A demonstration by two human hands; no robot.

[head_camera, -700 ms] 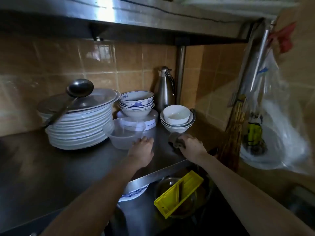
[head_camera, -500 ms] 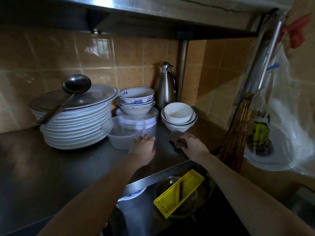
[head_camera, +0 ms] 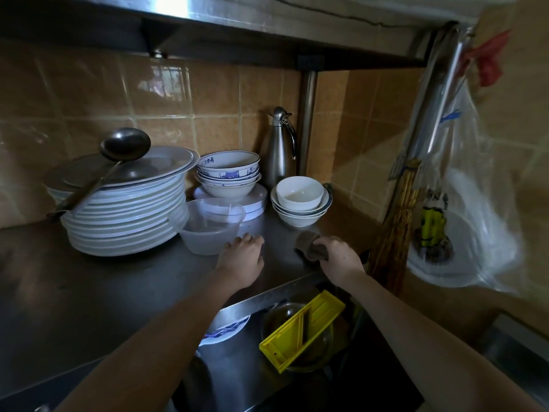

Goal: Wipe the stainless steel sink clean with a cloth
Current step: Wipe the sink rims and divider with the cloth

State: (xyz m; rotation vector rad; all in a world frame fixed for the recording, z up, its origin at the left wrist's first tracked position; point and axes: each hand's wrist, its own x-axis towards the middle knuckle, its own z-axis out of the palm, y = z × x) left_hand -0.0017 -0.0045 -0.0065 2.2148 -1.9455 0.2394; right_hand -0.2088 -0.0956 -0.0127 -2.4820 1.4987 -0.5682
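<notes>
The right hand (head_camera: 338,258) grips the brown cloth (head_camera: 310,246) against the steel counter (head_camera: 118,286), at 3 o'clock from the left hand (head_camera: 242,258), which rests empty and loose-fingered, likely bracing, with the sink (head_camera: 261,297) at 6 o'clock below.

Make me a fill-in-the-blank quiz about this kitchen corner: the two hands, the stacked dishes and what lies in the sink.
1. The right hand grips the dark brown cloth, while the left hand holds ____.
2. The long-handled metal ladle lies ____ the stack of round white plates.
3. The slotted rectangular plastic tray in the stainless steel sink is coloured ____.
Missing words: nothing; on top of; yellow.
</notes>
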